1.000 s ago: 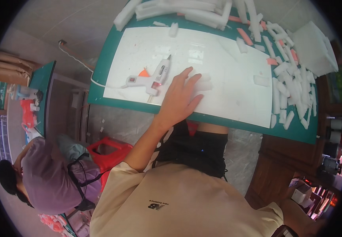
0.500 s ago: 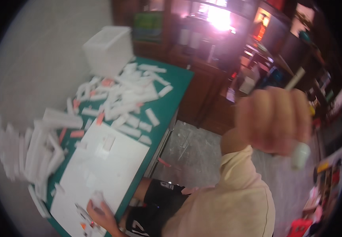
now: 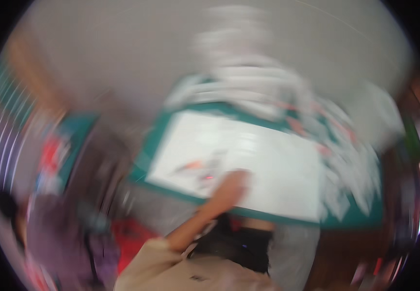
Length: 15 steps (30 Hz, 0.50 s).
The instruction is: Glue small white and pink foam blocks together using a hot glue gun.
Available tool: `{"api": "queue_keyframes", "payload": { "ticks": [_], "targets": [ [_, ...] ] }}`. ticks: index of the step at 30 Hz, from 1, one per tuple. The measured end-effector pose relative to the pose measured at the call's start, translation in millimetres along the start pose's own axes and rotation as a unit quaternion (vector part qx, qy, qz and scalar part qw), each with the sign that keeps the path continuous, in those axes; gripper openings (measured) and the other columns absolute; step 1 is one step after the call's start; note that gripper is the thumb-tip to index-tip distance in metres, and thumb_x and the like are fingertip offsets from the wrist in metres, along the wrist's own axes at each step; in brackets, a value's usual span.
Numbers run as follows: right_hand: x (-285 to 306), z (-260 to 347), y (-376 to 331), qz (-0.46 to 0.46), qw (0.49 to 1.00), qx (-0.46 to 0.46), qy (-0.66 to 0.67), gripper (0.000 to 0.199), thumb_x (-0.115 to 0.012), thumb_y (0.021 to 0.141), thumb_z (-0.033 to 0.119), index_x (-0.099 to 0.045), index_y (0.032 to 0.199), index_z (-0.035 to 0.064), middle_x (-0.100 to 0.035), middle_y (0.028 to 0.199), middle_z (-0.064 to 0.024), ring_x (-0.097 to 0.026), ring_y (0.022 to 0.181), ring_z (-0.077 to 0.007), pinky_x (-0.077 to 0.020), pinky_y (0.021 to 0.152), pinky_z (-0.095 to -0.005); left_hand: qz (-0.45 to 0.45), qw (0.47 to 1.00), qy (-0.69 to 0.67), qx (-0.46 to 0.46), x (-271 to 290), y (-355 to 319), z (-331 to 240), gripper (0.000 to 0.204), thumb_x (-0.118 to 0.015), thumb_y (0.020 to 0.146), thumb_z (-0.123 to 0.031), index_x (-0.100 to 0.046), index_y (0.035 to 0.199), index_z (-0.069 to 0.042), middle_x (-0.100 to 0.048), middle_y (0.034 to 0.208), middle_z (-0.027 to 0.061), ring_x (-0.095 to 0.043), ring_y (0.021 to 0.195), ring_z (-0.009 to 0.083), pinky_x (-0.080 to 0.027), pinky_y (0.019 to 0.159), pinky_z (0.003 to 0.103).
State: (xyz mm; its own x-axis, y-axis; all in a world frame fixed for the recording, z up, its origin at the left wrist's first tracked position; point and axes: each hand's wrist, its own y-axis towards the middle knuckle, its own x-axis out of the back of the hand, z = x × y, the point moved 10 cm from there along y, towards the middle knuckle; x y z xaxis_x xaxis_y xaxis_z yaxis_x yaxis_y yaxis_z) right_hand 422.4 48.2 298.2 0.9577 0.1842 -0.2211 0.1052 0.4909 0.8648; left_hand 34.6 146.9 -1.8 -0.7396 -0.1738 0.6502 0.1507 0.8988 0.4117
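My left hand (image 3: 233, 187) reaches over the near edge of a white board (image 3: 285, 182). Motion smears its fingers, so whether it holds anything cannot be made out. Just left of it on the board lie blurred small things: a thin dark, grey-looking one (image 3: 216, 165) and an orange bit (image 3: 195, 165). My right hand is out of view.
The board rests on a green table (image 3: 358, 219). Long white pieces (image 3: 256, 85) are stacked at the back, and loose white strips (image 3: 348, 186) with pinkish bits lie at the right. Beyond them stands a white box (image 3: 377, 119). A person in purple (image 3: 64, 237) is at the left.
The view has swung left and is now blurred. My raised right hand, with a pale rounded thing at its lower edge, has left the view. My left hand remains over the board.
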Motion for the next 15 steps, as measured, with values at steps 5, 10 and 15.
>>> {"api": "queue_keyframes", "payload": {
  "ticks": [5,10,15],
  "targets": [
    [-57,-117,-10,0.043,0.986,-0.095,0.130,0.023,-0.076,0.086,0.011,-0.058,0.100,0.0135,-0.063,0.093,-0.0040,-0.056,0.078,-0.0162,-0.0480,0.065,-0.0315,-0.045,0.999,-0.007,-0.022,35,0,-22,0.044,-0.064,0.087,-0.012,-0.052,0.128,0.000,-0.056,0.124,0.0183,-0.053,0.115,0.0360,-0.042,0.102,0.043],
    [-129,-172,-17,0.099,0.954,-0.149,0.242,0.022,-0.076,0.087,0.012,-0.057,0.098,0.0127,-0.062,0.090,-0.0045,-0.055,0.075,-0.0164,-0.0471,0.063,-0.0315,-0.053,0.998,0.014,0.006,46,-10,-14,0.042,-0.062,0.086,-0.013,-0.053,0.125,0.001,-0.056,0.120,0.0175,-0.052,0.113,0.0346,-0.043,0.099,0.042],
    [-193,-209,-31,0.143,0.923,-0.193,0.302,0.021,-0.075,0.087,0.013,-0.057,0.097,0.0118,-0.061,0.088,-0.0049,-0.054,0.073,-0.0165,-0.0462,0.060,-0.0315,-0.147,0.985,0.073,-0.053,22,-5,-3,0.027,-0.056,0.084,-0.016,-0.057,0.107,-0.001,-0.058,0.104,0.0167,-0.056,0.101,0.0329,-0.045,0.090,0.044]
  ]
}}
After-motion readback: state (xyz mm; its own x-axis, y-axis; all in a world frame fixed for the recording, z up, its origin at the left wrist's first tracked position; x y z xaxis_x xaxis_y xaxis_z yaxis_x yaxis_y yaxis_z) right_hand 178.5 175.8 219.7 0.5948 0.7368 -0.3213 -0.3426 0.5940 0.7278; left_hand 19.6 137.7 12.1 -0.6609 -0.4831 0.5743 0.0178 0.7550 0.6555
